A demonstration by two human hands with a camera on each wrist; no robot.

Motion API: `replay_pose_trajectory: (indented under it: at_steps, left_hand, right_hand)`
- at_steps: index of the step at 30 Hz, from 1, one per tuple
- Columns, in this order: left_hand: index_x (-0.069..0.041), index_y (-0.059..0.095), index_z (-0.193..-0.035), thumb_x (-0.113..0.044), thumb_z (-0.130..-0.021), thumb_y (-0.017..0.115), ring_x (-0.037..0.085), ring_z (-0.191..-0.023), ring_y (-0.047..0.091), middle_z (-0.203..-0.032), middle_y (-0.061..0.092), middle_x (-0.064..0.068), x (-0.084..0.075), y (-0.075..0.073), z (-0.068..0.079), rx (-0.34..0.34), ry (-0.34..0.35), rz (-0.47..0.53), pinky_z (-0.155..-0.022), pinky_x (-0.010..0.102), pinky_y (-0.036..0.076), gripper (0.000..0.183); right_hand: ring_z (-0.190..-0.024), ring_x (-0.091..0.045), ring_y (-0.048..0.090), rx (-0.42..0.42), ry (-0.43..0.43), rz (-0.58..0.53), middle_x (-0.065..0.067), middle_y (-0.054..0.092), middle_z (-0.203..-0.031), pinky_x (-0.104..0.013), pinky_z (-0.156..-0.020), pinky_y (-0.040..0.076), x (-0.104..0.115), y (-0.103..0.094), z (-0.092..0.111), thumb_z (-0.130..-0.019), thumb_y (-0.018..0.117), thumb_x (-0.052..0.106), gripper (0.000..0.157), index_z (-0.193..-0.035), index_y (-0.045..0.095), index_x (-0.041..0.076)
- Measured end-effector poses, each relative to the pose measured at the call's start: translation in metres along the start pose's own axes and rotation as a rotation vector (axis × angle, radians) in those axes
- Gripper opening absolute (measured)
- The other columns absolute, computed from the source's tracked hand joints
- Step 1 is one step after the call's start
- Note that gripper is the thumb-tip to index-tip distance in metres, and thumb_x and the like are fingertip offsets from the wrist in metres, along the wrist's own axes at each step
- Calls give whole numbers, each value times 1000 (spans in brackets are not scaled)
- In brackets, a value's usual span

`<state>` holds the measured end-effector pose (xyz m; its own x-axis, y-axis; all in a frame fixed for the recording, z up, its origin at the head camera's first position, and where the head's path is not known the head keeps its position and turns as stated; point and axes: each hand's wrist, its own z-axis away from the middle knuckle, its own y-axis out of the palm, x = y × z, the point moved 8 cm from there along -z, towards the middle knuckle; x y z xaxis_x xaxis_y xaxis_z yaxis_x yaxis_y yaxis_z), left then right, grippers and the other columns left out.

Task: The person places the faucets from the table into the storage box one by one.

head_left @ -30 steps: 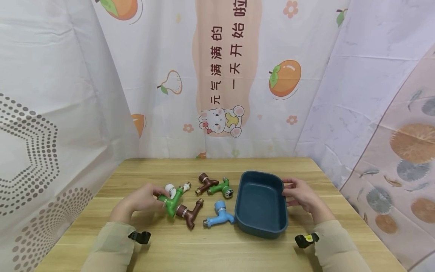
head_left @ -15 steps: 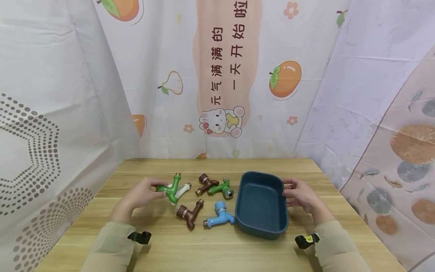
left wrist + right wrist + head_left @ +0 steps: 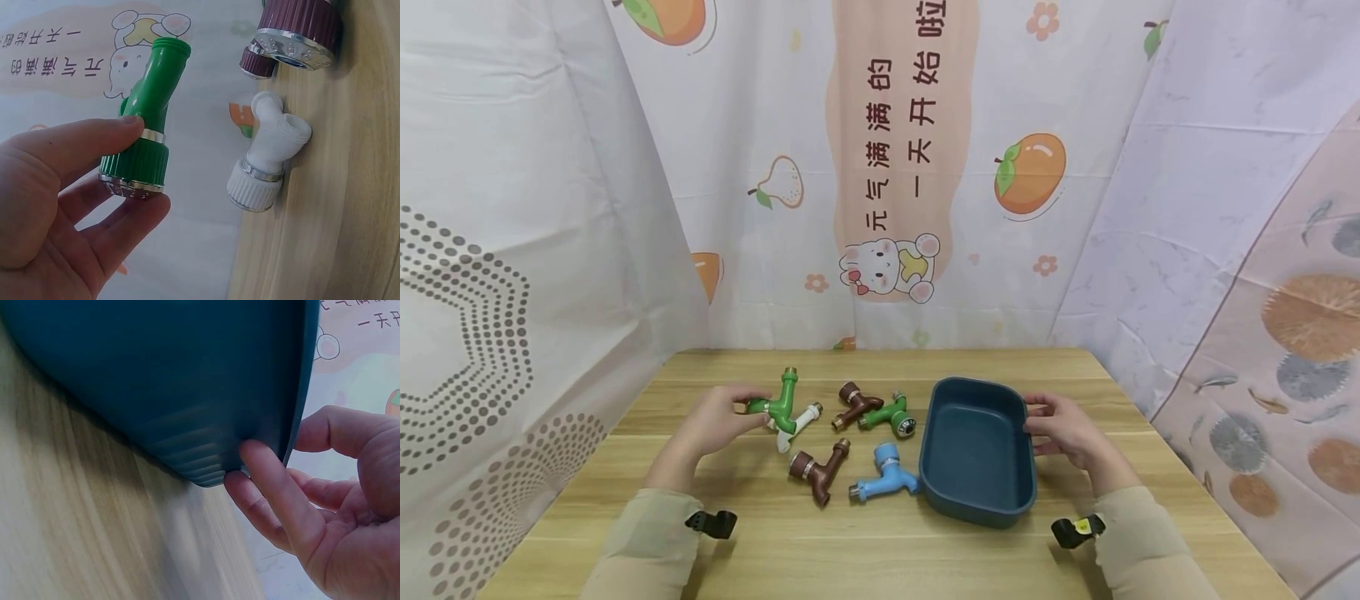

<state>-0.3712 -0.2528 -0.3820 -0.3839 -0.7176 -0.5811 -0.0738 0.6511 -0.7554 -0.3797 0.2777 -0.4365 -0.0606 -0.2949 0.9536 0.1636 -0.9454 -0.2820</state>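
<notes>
My left hand [image 3: 718, 423] pinches a green faucet [image 3: 784, 408] by its ribbed knob, thumb on one side and fingers on the other. In the left wrist view the green faucet [image 3: 153, 94] is held up, its spout end away from the palm. A white faucet [image 3: 802, 427] lies on the table just beyond and below it. On the right, my right hand [image 3: 1063, 429] grips the side of a dark blue plastic bin [image 3: 973, 510]. Seen from the right wrist, two fingertips press the bin's outer wall [image 3: 156, 375] while another digit reaches the rim.
Between the hands lie a brown faucet [image 3: 820, 475] nearer me, a second brown faucet [image 3: 855, 404] farther back, another green faucet [image 3: 895, 415] and a light blue faucet [image 3: 886, 477] next to the bin. A patterned curtain [image 3: 760, 250] hangs behind the wooden table [image 3: 850, 558].
My left hand has raised the green faucet and turned it, moving away from the near brown faucet, so more of the white faucet shows. The right hand and bin have stayed put.
</notes>
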Motion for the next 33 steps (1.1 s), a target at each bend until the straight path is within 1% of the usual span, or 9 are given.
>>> replay_pose_trajectory:
  at_steps: [5,9,14,18,23,28,33]
  left_hand:
    - [-7,76,-117,-11,-87,81,29,-103,67,-120,70,15,-3,1,-3,-15,-6,7,-84,48,57,30]
    - [-6,76,-116,-10,-87,81,28,-101,67,-120,70,17,-6,3,-6,-16,6,5,-83,47,57,29]
    - [-6,76,-116,-9,-87,80,27,-101,65,-120,69,17,-7,8,-9,1,-23,25,-83,45,57,30]
    - [-6,76,-118,-11,-87,81,28,-103,65,-120,70,15,-7,12,-13,2,-37,5,-84,46,56,31]
    - [-6,75,-119,-11,-86,82,30,-105,66,-121,70,16,-12,13,-16,-8,-9,2,-87,49,56,34]
    - [-4,74,-120,-9,-85,82,31,-105,67,-122,70,17,-17,17,-20,0,-1,26,-85,44,57,36]
    - [-6,75,-120,-9,-86,81,28,-102,67,-118,71,13,-24,23,-27,12,-2,40,-81,40,58,34]
  right_hand:
    - [-92,-25,67,-3,-1,-1,-31,53,-123,-47,-73,61,0,-1,0,-95,57,-2,60,-149,34,-10]
    - [-93,-26,67,-5,1,-1,-33,53,-124,-48,-74,60,0,0,0,-95,57,-2,59,-149,34,-11]
    - [-96,-29,67,-2,2,-6,-35,51,-127,-48,-74,60,0,0,0,-95,57,-2,60,-150,34,-10]
    - [-98,-30,67,-4,1,-4,-35,51,-128,-48,-74,60,-1,0,-1,-96,58,-2,60,-150,33,-10]
    - [-97,-30,67,-1,-5,-3,-34,51,-127,-49,-74,60,-1,-1,-1,-96,58,-2,61,-150,33,-11]
    - [-98,-31,67,5,-10,-7,-35,51,-128,-50,-75,60,-1,0,-1,-96,58,-2,61,-150,32,-12]
    - [-100,-32,66,3,-11,-13,-35,51,-128,-50,-75,60,-1,1,0,-96,58,-2,60,-150,32,-11]
